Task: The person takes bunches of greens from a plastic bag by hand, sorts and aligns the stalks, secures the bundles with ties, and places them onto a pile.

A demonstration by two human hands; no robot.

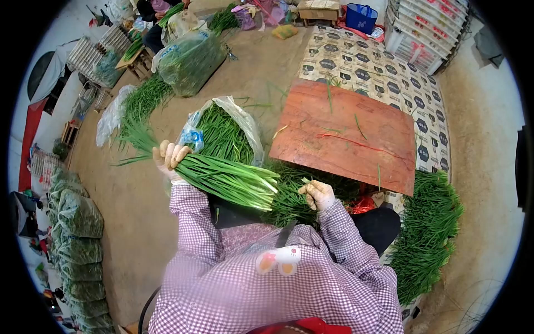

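My left hand (171, 157), in a thin pale glove, is wrapped round a thick bunch of garlic chives (231, 181). The bunch lies across my lap, pale cut ends to the right and green leaf tips fanning out left. To the right of those ends, my right hand (318, 195) is closed in a pinch; a small pale bit shows at its fingertips, too small to name. Loose chives (292, 192) lie below and between the hands. Just beyond the bunch stands an open clear plastic bag (255, 133) filled with more chives.
A reddish board (345, 133) lies ahead on a patterned mat (361, 61). Stacked chives (425, 234) are at the right, packed green bags (80, 214) along the left. Further off are a large full bag (192, 64), white crates (425, 33), a blue basket (360, 18) and a seated person (153, 36).
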